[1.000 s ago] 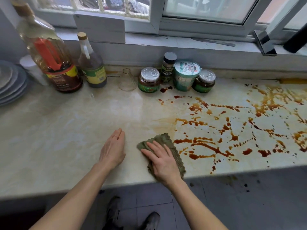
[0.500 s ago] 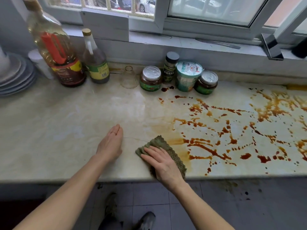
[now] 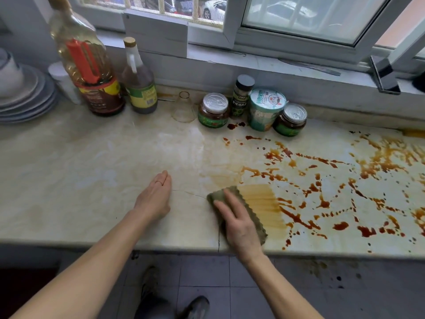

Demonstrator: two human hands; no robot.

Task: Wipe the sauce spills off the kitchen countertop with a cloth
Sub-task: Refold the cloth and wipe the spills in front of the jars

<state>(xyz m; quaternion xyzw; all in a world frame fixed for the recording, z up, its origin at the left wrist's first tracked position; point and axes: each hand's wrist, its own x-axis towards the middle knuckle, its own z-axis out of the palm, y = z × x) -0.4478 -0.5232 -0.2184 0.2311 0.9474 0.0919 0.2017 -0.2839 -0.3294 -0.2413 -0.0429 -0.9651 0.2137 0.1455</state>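
From the head camera, the green cloth (image 3: 221,196) lies flat on the table (image 3: 92,169), near its front edge. The right hand (image 3: 239,224) presses down on it with straight, spread fingers. The left hand (image 3: 154,196) rests flat and open just left of the cloth, not touching it. A pale smeared streak (image 3: 262,203) touches the cloth's right side, and dark sauce spills (image 3: 310,187) spread farther right. Jars (image 3: 213,110) stand well behind the cloth.

Soft daylight from window (image 3: 299,17), wide-angle edge distortion
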